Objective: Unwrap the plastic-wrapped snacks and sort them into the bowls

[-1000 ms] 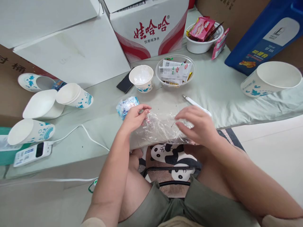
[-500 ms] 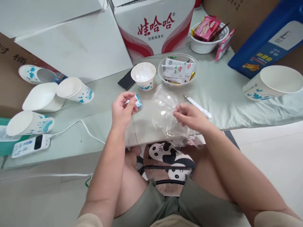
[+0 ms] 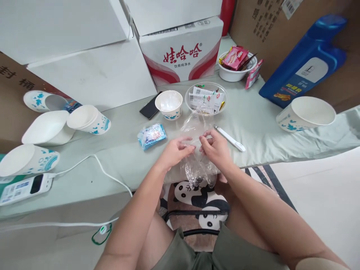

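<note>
Crumpled clear plastic film [image 3: 194, 170] hangs over the table's front edge. My right hand [image 3: 216, 150] pinches it between thumb and fingers. On the film's other side, my left hand [image 3: 177, 152] has thumb and fingers apart, close to the film; whether they touch it is hard to see. A blue-and-white plastic-wrapped packet [image 3: 152, 137] lies on the table to the left of my left hand. Beyond my right hand is a white utility knife [image 3: 230, 139]. Past the film stand a paper cup [image 3: 171, 113] and a clear bowl [image 3: 187, 101] of wrapped packets.
A dark phone [image 3: 148, 110] lies behind the cup. Paper cups [image 3: 101, 125] and a white power strip [image 3: 36, 185] with its cable are at left. At right are a large paper cup [image 3: 289, 122] and a blue jug [image 3: 298, 71]. Boxes [image 3: 180, 56] line the back.
My left hand has let go of the blue packet, now on the table, and moved right to the film. My right hand stays on the film.
</note>
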The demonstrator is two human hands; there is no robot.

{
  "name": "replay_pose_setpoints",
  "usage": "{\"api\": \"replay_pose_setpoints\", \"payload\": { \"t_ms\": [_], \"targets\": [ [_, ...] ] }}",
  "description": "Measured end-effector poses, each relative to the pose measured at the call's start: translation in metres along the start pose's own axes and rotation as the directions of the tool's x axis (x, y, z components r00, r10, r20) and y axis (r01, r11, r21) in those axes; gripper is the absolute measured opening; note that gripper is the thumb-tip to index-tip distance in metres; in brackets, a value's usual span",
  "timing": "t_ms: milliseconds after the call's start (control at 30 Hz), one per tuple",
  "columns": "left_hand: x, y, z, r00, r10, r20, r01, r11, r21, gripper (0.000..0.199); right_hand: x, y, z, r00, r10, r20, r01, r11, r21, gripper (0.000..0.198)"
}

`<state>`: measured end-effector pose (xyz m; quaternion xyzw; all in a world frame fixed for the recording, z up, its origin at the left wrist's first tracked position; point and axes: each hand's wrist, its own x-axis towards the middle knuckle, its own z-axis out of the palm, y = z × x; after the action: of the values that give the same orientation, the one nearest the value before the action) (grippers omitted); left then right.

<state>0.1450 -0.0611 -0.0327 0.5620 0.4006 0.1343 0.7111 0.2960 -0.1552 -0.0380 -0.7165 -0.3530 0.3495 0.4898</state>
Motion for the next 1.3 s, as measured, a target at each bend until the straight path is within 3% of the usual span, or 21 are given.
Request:
{"api": "replay_pose_setpoints", "payload": {
  "t_ms": [100, 233, 367, 467, 567, 733, 800, 900, 1000, 1100, 1167, 1233, 1300],
  "targets": [
    [-0.001, 0.002, -0.005, 0.995, -0.053, -0.090, 0.055, 0.998, 0.018, 0.031, 0.001, -0.001, -0.003, 0.990, 0.048, 0.129, -0.059, 0.995, 0.079, 0.030],
    [-0.004, 0.005, -0.016, 0.998, -0.006, -0.060, 0.005, 1.000, -0.010, 0.036, 0.003, 0.005, -0.009, 0.948, 0.032, 0.318, -0.077, 0.989, 0.129, 0.021],
    [-0.006, 0.003, -0.026, 0.998, 0.045, -0.049, -0.045, 0.999, -0.003, 0.031, 0.003, 0.011, -0.015, 0.954, 0.028, 0.297, -0.087, 0.979, 0.187, 0.027],
    [-0.008, 0.002, -0.030, 0.997, 0.076, -0.011, -0.076, 0.997, -0.011, 0.028, 0.002, 0.012, -0.019, 0.958, -0.038, 0.285, 0.002, 0.992, 0.126, 0.039],
    [-0.008, 0.002, -0.031, 0.992, 0.114, 0.049, -0.114, 0.993, -0.005, 0.030, 0.002, 0.015, -0.018, 0.943, -0.082, 0.322, 0.026, 0.984, 0.176, 0.042],
    [-0.009, 0.006, -0.035, 0.950, 0.311, -0.015, -0.306, 0.941, 0.144, 0.014, 0.004, 0.021, -0.015, 0.910, -0.150, 0.386, 0.031, 0.954, 0.299, 0.025],
    [-0.012, 0.008, -0.037, 0.932, 0.362, 0.020, -0.357, 0.907, 0.222, 0.010, 0.006, 0.021, -0.017, 0.904, -0.154, 0.399, 0.033, 0.955, 0.294, 0.014],
    [-0.016, 0.009, -0.038, 0.906, 0.401, 0.132, -0.422, 0.875, 0.239, 0.021, 0.009, 0.018, -0.020, 0.908, -0.111, 0.403, -0.035, 0.941, 0.338, 0.010],
    [-0.016, 0.007, -0.034, 0.894, 0.420, 0.159, -0.447, 0.866, 0.224, 0.034, 0.012, 0.017, -0.019, 0.937, -0.116, 0.330, -0.044, 0.897, 0.441, 0.021],
    [-0.014, 0.005, -0.028, 0.904, 0.425, 0.049, -0.416, 0.846, 0.334, 0.018, 0.012, 0.019, -0.013, 0.975, -0.075, 0.209, -0.031, 0.887, 0.461, 0.030],
    [-0.013, 0.005, -0.026, 0.896, 0.445, -0.013, -0.416, 0.847, 0.332, 0.008, 0.011, 0.022, -0.008, 0.975, -0.032, 0.220, -0.063, 0.910, 0.411, 0.052],
    [-0.013, 0.006, -0.026, 0.882, 0.464, -0.081, -0.437, 0.871, 0.222, 0.021, 0.009, 0.023, -0.006, 0.961, 0.002, 0.276, -0.101, 0.933, 0.346, 0.079],
    [-0.013, 0.006, -0.028, 0.894, 0.426, -0.140, -0.418, 0.904, 0.087, 0.044, 0.008, 0.023, -0.005, 0.956, 0.011, 0.293, -0.106, 0.945, 0.309, 0.082]
  ]
}}
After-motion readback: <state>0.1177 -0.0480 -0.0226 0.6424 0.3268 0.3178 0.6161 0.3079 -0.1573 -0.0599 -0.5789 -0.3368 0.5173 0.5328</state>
